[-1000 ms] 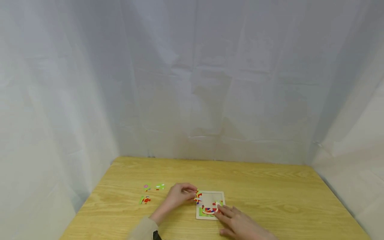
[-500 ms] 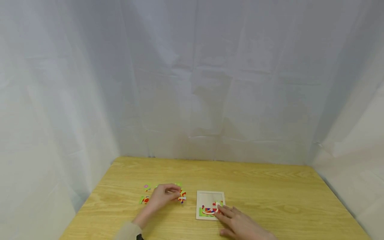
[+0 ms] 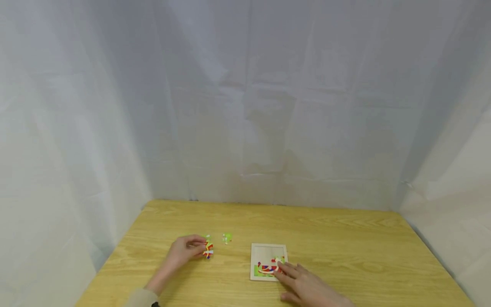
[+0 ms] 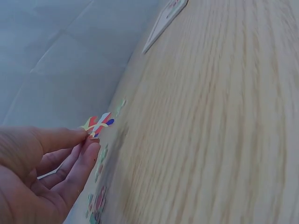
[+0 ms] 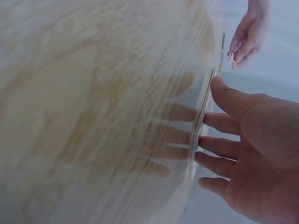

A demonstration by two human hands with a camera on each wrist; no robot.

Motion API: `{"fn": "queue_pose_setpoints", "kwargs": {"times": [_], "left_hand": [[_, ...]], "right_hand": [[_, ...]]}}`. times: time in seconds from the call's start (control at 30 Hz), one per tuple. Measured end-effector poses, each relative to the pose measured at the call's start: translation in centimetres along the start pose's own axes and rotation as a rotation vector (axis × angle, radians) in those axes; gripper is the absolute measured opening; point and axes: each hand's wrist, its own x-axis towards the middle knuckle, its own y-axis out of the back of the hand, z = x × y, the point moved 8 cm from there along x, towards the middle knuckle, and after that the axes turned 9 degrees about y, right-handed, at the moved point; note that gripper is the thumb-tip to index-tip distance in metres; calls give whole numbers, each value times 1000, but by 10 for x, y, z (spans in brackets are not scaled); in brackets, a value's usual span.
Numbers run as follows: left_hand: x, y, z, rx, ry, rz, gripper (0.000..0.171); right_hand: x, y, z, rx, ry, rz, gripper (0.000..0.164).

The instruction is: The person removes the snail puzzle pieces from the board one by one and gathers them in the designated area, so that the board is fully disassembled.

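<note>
Between thumb and fingers, my left hand [image 3: 185, 251] pinches a red, yellow, white and blue puzzle piece [image 4: 98, 125], raised over the table. In the head view the piece overlaps a loose green piece behind it. My right hand [image 3: 303, 282] lies with fairly straight fingers at the right edge of a square wooden puzzle tray [image 3: 251, 260]. Its fingertips rest on the fitted pieces [image 3: 267, 269], green, red, blue and white, along the tray's lower part; some are hidden under the fingers. The upper part of the tray shows bare wood.
A green puzzle piece [image 3: 228, 237] lies on the wooden table [image 3: 337, 238] between the left hand and the tray. More loose pieces [image 4: 97, 203] lie beneath the left hand, mostly hidden in the head view. Pale curtains [image 3: 276, 128] enclose the table's back and sides.
My left hand has moved left from the tray's left edge, carrying the pinched puzzle piece back over the loose pieces. A green piece behind it has come into view. The right hand stays put.
</note>
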Motion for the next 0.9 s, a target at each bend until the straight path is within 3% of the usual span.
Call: {"fn": "queue_pose_setpoints", "kwargs": {"times": [0.17, 0.4, 0.6, 0.9], "left_hand": [[-5, 7, -1, 74, 10, 46, 24], [-7, 13, 1, 282, -6, 174, 22], [-6, 12, 2, 346, -16, 208, 28], [-5, 10, 6, 432, -38, 215, 22]], "right_hand": [[-1, 0, 1, 15, -2, -8, 64], [-1, 0, -1, 13, 6, -4, 63], [0, 1, -2, -16, 16, 8, 62], [-1, 4, -4, -81, 69, 56, 61]]}}
